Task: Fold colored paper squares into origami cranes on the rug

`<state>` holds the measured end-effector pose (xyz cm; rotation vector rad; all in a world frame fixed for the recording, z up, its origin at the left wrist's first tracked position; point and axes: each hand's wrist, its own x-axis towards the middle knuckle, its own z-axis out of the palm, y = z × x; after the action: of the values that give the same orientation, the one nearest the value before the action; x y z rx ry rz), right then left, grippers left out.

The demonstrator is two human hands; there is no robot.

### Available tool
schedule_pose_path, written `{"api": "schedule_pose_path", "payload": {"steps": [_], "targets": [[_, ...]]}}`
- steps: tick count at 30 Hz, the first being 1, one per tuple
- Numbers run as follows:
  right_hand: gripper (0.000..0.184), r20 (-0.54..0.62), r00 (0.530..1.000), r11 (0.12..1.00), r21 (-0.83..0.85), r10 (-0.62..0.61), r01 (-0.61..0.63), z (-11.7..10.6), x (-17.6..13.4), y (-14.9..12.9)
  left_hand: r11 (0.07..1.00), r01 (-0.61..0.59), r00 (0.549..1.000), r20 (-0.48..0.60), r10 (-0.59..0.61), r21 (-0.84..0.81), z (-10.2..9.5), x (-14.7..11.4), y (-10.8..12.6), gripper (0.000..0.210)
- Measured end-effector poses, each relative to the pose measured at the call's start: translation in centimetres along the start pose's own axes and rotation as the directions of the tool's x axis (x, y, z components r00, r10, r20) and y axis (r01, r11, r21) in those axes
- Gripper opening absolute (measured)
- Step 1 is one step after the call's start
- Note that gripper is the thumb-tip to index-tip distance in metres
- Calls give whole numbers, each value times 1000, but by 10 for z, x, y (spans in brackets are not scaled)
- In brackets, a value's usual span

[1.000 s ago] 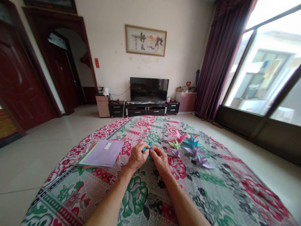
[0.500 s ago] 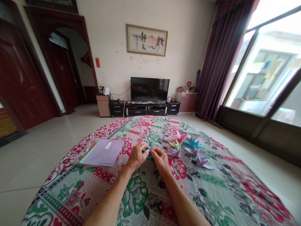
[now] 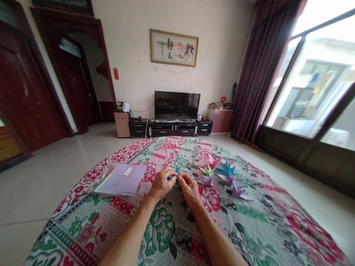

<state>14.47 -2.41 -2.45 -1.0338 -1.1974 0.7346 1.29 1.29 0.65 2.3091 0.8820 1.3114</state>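
Note:
Between my two hands, over the middle of the table, is a small folded piece of blue paper (image 3: 177, 171), mostly covered by the fingers. My left hand (image 3: 163, 182) pinches it from the left side. From the right, my right hand (image 3: 189, 186) pinches it too, thumb and forefinger close to the left fingertips. To the right lie several folded paper cranes: a pink one (image 3: 213, 162), a green one (image 3: 208, 170), a blue one (image 3: 227, 168) and purple ones (image 3: 232, 180). A stack of coloured paper (image 3: 122, 181), purple on top, rests to the left.
A floral cloth (image 3: 161, 231) covers the round table. A small white label (image 3: 128, 171) lies on the paper stack, with clear plastic wrap (image 3: 97, 179) at its left edge. Beyond the table stand a television (image 3: 177, 105) and a low cabinet (image 3: 172, 129).
Both hands stay almost in place, still pinching the blue paper. The view has shifted very slightly.

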Motion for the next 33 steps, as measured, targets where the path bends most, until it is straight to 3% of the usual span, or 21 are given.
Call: {"api": "schedule_pose_path", "payload": {"steps": [9,22,33], "targets": [[24,-2,999,999,-14,-41,41,-4,-1,-5,999,21,999,28,-20,-43,-1,1,0,13],[22,-2,1000,995,96,27,-27,0,1,-1,1000,11,1000,6,-11,-2,-1,0,-2,11],[19,-8,1000,999,38,17,-17,-1,0,-2,999,30,999,-10,-31,-37,1,-2,-5,9]]}}
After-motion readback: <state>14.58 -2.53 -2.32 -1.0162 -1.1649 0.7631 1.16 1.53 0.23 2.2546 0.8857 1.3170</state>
